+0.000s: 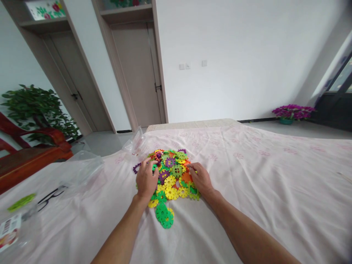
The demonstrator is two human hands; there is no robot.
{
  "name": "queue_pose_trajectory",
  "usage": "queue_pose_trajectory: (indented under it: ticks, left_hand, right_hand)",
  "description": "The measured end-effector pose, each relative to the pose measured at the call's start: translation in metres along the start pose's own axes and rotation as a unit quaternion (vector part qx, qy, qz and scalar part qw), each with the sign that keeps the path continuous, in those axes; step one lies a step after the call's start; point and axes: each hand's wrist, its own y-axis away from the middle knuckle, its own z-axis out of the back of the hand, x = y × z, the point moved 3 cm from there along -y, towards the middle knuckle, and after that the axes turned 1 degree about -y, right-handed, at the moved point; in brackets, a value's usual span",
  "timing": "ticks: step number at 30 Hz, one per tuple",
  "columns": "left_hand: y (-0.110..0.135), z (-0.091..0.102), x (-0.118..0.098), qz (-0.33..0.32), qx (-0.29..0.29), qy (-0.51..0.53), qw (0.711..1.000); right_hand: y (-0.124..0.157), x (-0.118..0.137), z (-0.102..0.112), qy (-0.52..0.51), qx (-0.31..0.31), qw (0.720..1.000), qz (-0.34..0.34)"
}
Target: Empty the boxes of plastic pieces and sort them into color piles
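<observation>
A heap of plastic interlocking building pieces (170,181) lies on the pale cloth between my hands. Yellow and green notched discs make up its near side, with purple and light green square frames and orange pieces among them. My left hand (147,179) rests on the left edge of the heap, fingers apart and slightly bent. On the opposite side, my right hand (200,178) touches the orange pieces with its fingers loosely bent, and I see nothing held. Overlapping green discs (164,216) stick out toward me at the front. Parts beneath my fingers are hidden.
A pinkish flowered cloth (247,190) covers the surface. Behind the heap stands a clear plastic package (136,143). To the left lie a clear bag (82,167), dark-framed glasses (51,198), a green piece (22,202) and a labelled clear package (10,231). A wooden chair (35,154) stands beyond.
</observation>
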Motion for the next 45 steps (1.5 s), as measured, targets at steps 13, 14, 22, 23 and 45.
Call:
queue_pose_trajectory:
  ticks: [13,14,22,23,45]
  left_hand:
    - [-0.034,-0.019,0.082,0.015,0.089,-0.173,0.981]
    - [-0.035,-0.02,0.086,0.01,0.092,-0.175,0.98]
    - [-0.044,-0.029,0.097,-0.026,0.118,-0.161,0.98]
    - [-0.045,-0.03,0.098,-0.028,0.122,-0.158,0.979]
    - [-0.003,0.023,0.163,-0.064,0.102,-0.179,0.976]
  right_hand:
    - [0.0,-0.005,-0.003,0.012,0.018,1.0,-0.001]
    - [0.0,-0.005,-0.003,0.013,0.02,1.0,-0.001]
    - [0.0,-0.003,-0.003,0.02,0.029,0.999,-0.004]
    - [-0.001,-0.003,-0.003,0.021,0.03,0.999,-0.003]
    - [0.0,-0.005,-0.004,0.031,0.035,0.999,0.002]
